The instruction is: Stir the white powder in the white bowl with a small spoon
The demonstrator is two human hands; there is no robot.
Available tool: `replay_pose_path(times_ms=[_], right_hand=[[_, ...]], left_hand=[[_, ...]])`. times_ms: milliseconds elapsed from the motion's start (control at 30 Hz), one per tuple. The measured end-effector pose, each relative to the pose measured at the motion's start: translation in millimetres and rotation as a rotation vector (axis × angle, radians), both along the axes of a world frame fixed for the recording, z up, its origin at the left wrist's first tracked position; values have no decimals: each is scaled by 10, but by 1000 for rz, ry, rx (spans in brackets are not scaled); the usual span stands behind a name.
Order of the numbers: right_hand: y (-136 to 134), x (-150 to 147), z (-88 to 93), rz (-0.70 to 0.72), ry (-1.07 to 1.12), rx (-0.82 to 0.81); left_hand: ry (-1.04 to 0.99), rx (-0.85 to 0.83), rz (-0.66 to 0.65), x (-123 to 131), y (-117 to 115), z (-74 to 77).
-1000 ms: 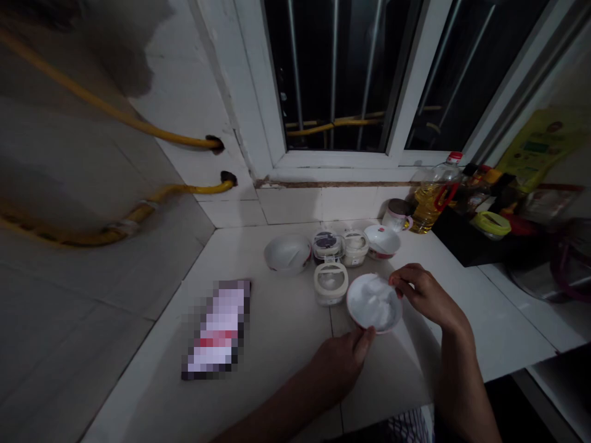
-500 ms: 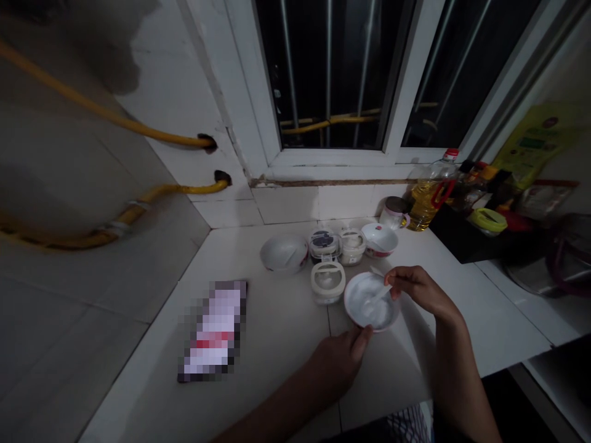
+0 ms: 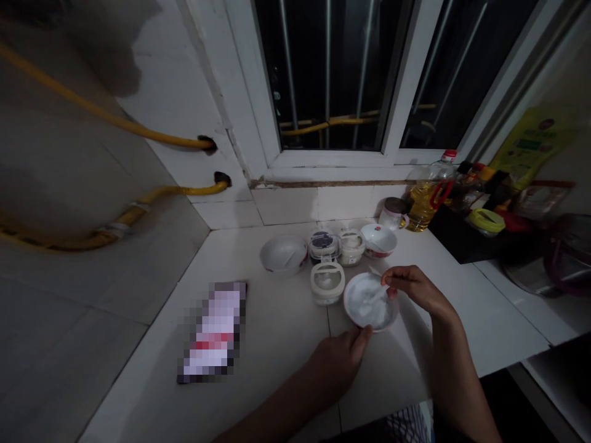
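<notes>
Holding bowl (image 3: 349,294) — left hand (image 3: 341,359); right hand (image 3: 414,289) — probably spoon (image 3: 375,299), dipped inside.

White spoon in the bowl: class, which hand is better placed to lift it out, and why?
Probably the right hand: it pinches the spoon by its handle. The left hand grips the near rim of the bowl, so it seems better placed for steadying.

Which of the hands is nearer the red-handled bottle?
Right. The right hand, pinching a spoon, is short of the bottle; the left hand, gripping the bowl's near rim, is farther back and left.
</notes>
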State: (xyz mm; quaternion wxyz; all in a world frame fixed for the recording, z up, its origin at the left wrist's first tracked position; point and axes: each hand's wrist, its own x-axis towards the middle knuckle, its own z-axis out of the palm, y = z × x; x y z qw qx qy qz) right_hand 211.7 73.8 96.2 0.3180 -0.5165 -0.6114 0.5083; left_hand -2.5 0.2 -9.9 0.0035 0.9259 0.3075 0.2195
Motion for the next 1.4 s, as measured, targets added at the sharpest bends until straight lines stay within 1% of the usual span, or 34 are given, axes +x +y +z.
replay_pose_path(times_ms=[133,233,333,400,433,467,533,600,633,667,700,767,833,867,1000,1100,1233,1333,1400], right_hand=[[40,6,-3,-101,71,9],[49,-76,-15,-179,122,87],[22,-243,-31,-271,140,250],[-16,-377,-43,-319,100,400],[-38,-441,-50,-332,45,499],[-58,-498,-58,-291,-36,612],[-89,-577,-74,-124,-219,860],[-106,-598,-85,41,-357,1057],[-110,-586,-87,73,-390,1118],[-112,-559,-85,64,-399,1153],[-113,-519,-78,27,-390,1161],[-112,-411,-54,-69,-350,1112],[-104,-287,-22,-129,-345,1005],[-98,-231,-7,-129,-370,939],[-69,-107,24,-22,-576,681],[-66,-121,10,84,-649,569],[-95,-147,-12,210,-555,420],[-107,-135,-5,245,-468,360],[-100,-124,-2,243,-410,335]], left_hand=[[-15,9,-2,-5,-1,-11],[5,-8,1,-8,-7,-1],[-3,-3,-10,-10,-7,19],[-18,15,-15,-10,-4,30],[-26,24,-18,-10,-2,33],[-32,28,-17,-8,0,34],[-32,21,-11,-3,3,31],[-22,14,-10,4,4,28],[-15,13,-9,8,4,28],[-9,9,-6,11,3,32],[-5,6,-5,12,1,37],[2,-9,-3,12,-3,53],[3,-22,-8,8,-5,66],[1,-25,-8,6,-5,67],[6,-29,-4,7,-4,38],[4,4,1,11,-5,6],[-4,6,-8,4,-8,-3],[-5,-24,-9,-4,-8,3],[-13,-27,-5,-6,-7,3]])
